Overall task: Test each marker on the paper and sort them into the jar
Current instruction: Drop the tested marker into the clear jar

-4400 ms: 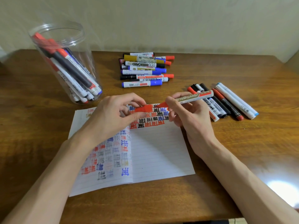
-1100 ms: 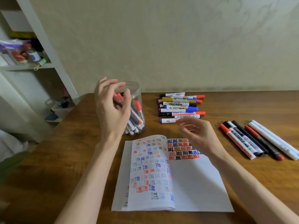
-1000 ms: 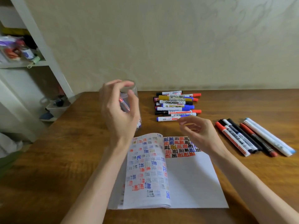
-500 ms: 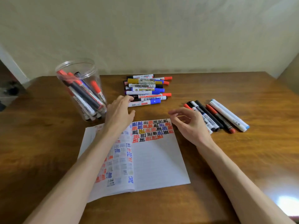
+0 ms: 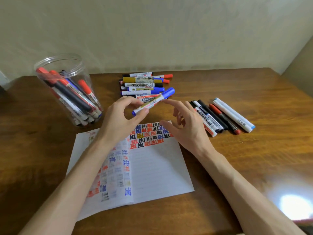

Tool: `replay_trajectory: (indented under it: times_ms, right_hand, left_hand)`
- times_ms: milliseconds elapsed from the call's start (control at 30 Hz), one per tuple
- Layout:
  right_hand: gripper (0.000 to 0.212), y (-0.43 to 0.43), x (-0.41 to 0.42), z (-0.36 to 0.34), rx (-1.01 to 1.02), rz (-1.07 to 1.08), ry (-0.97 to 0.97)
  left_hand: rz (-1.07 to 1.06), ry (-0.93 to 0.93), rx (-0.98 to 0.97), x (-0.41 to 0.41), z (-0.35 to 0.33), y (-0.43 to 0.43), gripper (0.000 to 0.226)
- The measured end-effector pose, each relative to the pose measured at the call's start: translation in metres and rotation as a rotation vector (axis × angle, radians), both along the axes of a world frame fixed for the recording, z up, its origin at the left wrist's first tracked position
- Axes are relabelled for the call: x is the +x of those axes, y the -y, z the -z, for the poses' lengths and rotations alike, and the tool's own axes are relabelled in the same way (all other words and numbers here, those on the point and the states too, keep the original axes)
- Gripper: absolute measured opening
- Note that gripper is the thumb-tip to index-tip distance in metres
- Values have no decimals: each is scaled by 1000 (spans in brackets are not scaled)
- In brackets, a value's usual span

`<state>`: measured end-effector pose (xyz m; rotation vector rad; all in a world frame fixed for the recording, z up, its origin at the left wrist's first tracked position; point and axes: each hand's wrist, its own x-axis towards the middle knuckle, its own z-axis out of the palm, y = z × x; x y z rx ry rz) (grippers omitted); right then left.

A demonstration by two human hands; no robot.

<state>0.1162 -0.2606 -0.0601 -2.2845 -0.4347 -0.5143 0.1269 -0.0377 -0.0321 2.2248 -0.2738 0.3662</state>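
My left hand (image 5: 121,121) pinches a blue-capped whiteboard marker (image 5: 155,100) above the top of the lined paper (image 5: 157,168), cap end pointing up and right. My right hand (image 5: 183,128) hovers beside it with fingers spread, its fingertips close to the marker and holding nothing. The paper bears rows of red, blue and black test marks near its top edge. A clear plastic jar (image 5: 67,87) with several markers inside stands at the back left. A pile of markers (image 5: 144,84) lies behind the hands.
A second row of several markers (image 5: 220,116) lies to the right of the paper on the wooden table (image 5: 254,150). A plain wall runs close behind the table. A bright glare spot sits on the table at the lower right.
My left hand came away from the jar, reached to the marker pile and now holds a blue marker lifted off it. My right hand has risen toward the marker.
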Motion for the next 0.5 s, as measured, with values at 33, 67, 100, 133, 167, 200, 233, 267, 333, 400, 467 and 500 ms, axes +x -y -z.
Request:
replay_trajectory:
  times_ms: [33,67,100,133,167,200,233,267,333,400,467,500]
  right_hand:
    - [59,-2,-1,-1,-20,12,28]
    - [57,-3,-2,-2,-24,18,62]
    - [55,-4,-3,-3,-15,19,101]
    - [52,-4,-3,-3,-4,17,140]
    - [50,-5,-4,-4,-1,14,173]
    - [48,-6,-5,-3,-8,9,195]
    - [45,-7,-5,-2,-21,6,212]
    - [41,-7,-5,-2,-32,7,224]
    - [32,-7,-5,0,-34,9,230]
    - [23,-6,-6,-2,43,-22,193]
    - [12,-8,-11,-9,329,-117,-7]
    - [14,-10,-14,-14,488,-158,-123]
  left_hand:
    - [21,-6,-33,-6,-2,2,29]
    - [30,-17,-59,-10,-4,3,27]
    - [36,-37,-85,-14,-5,4,25]
    - [49,-60,-113,-18,-7,5,23]
    - [72,-83,-136,-21,-7,6,21]
    - [105,-113,-156,-24,-8,8,20]
    - [147,-151,-174,-26,-8,9,20]
    - [195,-192,-189,-29,-9,11,22]
    - [279,-269,-206,-32,-9,10,35]
    - [321,-320,-211,-32,-8,6,45]
    - [322,-277,-167,-31,-4,4,52]
    - [300,-233,-118,-31,-1,5,52]
